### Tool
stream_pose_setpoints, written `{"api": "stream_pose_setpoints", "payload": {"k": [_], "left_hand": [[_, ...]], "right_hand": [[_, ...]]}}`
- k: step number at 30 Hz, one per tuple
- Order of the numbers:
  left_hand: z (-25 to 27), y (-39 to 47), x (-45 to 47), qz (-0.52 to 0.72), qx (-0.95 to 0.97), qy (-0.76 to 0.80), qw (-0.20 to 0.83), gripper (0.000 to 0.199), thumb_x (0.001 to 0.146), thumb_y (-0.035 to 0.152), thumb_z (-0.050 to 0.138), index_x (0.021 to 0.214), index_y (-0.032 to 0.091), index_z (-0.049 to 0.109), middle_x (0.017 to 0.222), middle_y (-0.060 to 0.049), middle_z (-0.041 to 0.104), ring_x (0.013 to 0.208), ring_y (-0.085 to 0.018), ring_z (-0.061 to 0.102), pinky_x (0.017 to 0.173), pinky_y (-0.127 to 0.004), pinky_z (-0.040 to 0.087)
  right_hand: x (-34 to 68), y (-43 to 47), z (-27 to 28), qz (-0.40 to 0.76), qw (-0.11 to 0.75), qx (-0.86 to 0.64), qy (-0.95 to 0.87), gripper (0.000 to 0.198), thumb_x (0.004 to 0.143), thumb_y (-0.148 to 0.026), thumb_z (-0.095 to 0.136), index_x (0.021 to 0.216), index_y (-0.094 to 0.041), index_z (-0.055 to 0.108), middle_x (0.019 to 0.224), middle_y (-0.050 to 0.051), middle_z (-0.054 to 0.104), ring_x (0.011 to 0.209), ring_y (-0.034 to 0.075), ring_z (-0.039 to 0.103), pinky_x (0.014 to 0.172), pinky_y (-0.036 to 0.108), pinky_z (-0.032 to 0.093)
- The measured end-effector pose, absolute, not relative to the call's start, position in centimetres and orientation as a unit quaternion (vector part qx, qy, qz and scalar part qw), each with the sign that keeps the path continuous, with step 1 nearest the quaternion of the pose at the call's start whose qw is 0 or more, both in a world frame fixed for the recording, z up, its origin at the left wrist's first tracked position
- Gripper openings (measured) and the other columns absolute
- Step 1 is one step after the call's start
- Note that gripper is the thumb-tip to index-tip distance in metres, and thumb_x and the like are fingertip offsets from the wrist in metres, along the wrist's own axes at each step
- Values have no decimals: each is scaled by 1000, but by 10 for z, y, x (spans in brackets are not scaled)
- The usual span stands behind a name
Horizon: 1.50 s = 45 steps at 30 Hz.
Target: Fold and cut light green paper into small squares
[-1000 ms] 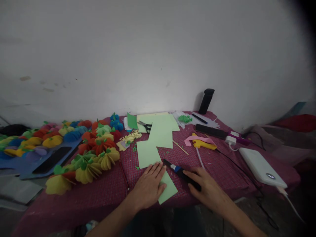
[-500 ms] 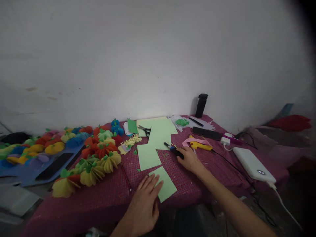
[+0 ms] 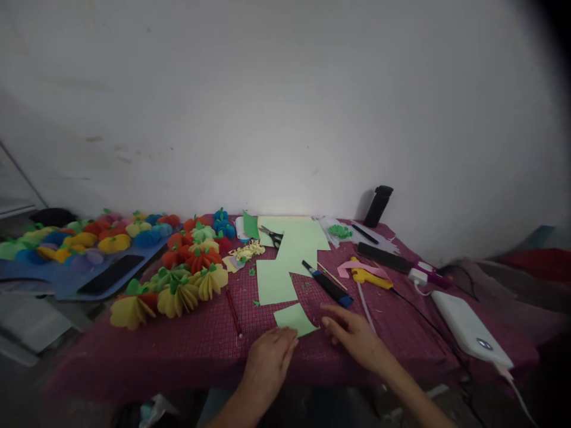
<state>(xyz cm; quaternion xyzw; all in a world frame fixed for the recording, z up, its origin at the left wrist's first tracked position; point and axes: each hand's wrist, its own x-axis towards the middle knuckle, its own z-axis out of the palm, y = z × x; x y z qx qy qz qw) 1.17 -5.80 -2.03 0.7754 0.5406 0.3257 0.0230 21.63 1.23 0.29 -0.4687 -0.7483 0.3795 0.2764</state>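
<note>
In the head view, lays the left hand (image 3: pixel 269 359), fingers together, at the near edge of the small green sheet (image 3: pixel 294 318) on the surface (image 3: pixel 187 342); cannot tell whether pinching it. Holds the right hand (image 3: pixel 352 334) loosely curled, thumb and fingers apart, just right of the sheet. Shows, beyond and right of the sheet, a cutter (image 3: pixel 331 287) and yellow glue gun (image 3: pixel 373 278); to its left, a red pencil (image 3: pixel 233 313) and pumpkin-shaped paper pieces (image 3: pixel 178 297).

No readable text; oval mark (image 3: pixel 484 344) on power bank (image 3: pixel 466 321) illegible.
</note>
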Motion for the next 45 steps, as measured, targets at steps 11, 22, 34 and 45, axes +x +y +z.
{"api": "stream_pose_setpoints", "payload": {"k": [11, 22, 34, 45], "left_hand": [[-29, -59, 17, 306, 826, 470, -62, 27, 86, 22, 40, 108, 27, 55, 109, 1, 61, 104, -16, 53, 90, -35, 43], [-5, -50, 1, 398, 714, 577, 11, 53, 77, 14, 41, 129, 14, 30, 126, -12, 44, 116, -22, 38, 94, -41, 34], [7, -27, 2, 401, 696, 576, 152, 29, 79, 25, 45, 104, 20, 59, 105, -7, 60, 101, -22, 50, 90, -38, 35], [29, 55, -8, 458, 594, 477, 458, 31, 70, 39, 56, 76, 9, 63, 58, -2, 58, 50, -12, 51, 45, -21, 40]], "right_hand": [[183, 22, 3, 555, 316, -459, -618, 41, 73, -49, 51, 100, -18, 49, 68, -1, 57, 57, 12, 54, 46, 21, 41], [177, 70, 4, 523, 342, -360, -693, 41, 76, -35, 49, 112, -15, 47, 78, 4, 64, 65, 16, 58, 58, 27, 43], [202, 86, 18, 200, 405, -499, -739, 30, 78, -37, 43, 77, -17, 65, 86, 8, 63, 80, 20, 55, 69, 28, 39], [166, 82, 25, 497, 431, -383, -649, 35, 73, -47, 53, 66, -13, 60, 58, -1, 52, 51, 10, 42, 47, 21, 32]]}}
